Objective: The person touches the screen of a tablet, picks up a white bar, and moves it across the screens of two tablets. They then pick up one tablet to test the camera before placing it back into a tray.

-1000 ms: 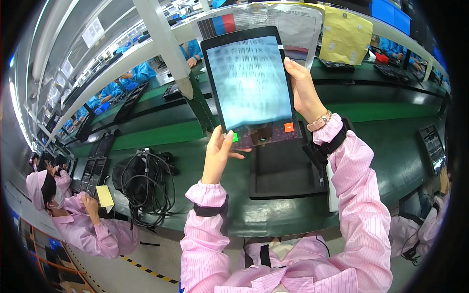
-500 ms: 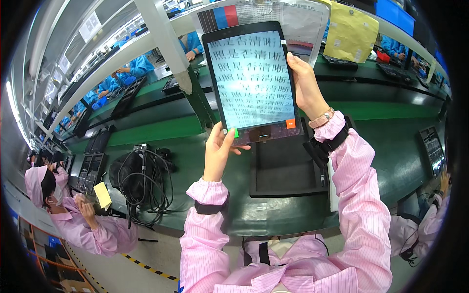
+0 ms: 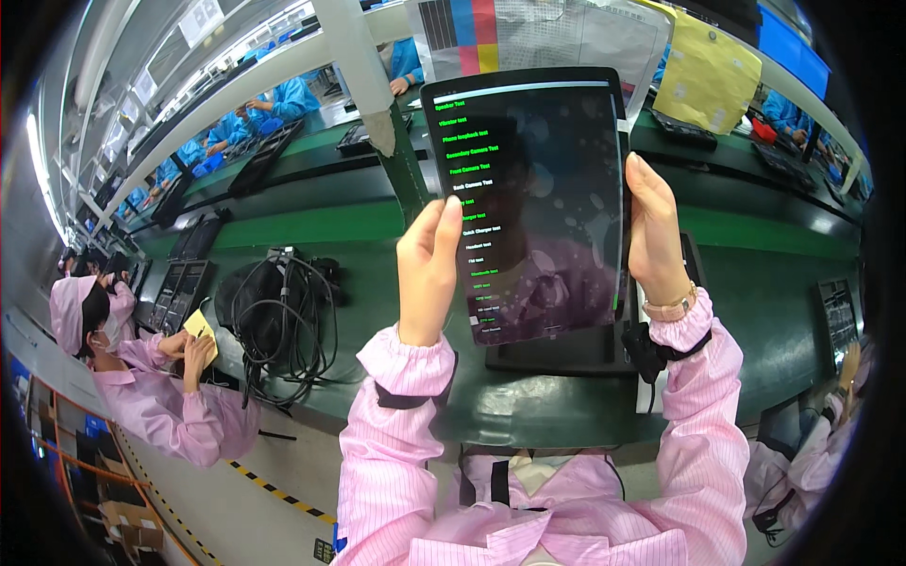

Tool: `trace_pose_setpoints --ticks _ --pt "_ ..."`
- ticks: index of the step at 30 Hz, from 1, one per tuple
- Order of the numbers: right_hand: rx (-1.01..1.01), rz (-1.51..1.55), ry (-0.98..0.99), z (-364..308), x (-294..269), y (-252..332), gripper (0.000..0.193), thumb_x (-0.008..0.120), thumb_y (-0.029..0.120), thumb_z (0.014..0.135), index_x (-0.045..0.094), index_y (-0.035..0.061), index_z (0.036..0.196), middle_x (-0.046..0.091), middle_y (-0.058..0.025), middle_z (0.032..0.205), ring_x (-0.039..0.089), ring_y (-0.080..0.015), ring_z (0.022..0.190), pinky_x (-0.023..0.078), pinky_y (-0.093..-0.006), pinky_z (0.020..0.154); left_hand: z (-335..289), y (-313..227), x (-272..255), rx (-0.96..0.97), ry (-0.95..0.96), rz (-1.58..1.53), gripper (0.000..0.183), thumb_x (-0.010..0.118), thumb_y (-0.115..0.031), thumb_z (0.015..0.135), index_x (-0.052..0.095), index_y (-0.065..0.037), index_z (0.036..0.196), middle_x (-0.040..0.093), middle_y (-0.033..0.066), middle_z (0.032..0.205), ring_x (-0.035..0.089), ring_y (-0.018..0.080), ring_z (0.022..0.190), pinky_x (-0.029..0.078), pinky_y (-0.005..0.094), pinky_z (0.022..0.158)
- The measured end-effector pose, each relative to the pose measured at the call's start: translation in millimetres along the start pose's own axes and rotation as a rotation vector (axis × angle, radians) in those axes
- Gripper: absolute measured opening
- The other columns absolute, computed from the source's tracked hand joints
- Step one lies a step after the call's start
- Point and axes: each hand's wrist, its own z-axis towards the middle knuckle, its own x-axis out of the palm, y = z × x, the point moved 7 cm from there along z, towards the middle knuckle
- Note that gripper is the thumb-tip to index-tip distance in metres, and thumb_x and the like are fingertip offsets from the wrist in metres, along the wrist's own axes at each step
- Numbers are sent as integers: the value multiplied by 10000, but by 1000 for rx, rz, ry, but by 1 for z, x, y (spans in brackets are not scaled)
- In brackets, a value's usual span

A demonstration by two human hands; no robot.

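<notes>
Above the worktop (image 3: 528, 407), left hand (image 3: 429, 269) and right hand (image 3: 659, 231) keep a closed grip on the tablet's (image 3: 552, 222) 2 long edges; likely light, stiff, slick, fragile-screened, best held there.

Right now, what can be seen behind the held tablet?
Printed sheets show above the tablet, and part of a black tray on the green bench shows below. The tablet covers much of that tray; what lies there is hidden.

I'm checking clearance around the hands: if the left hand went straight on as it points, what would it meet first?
The black-framed tablet, most likely: the left hand overlaps its left edge in view, though exact contact is unclear.
</notes>
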Motion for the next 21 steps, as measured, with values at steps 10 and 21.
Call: trace_pose_setpoints --ticks 10,21 --pt "-36 -26 -36 -25 -10 5 202 462 230 971 543 54 915 588 12 855 551 -44 751 452 -202 684 -8 22 4 -99 20 -59 263 523 -220 946 620 24 925 568 -42 766 432 15 665 353 184 583" --pt "-47 -48 -13 -37 -16 13 249 437 228 974 557 17 1032 619 -46 1006 584 -103 903 455 -248 809 -112 38 8 -297 376 -175 821 433 -2 875 -130 -155 1452 368 224 1372 638 177 782 505 240 656"
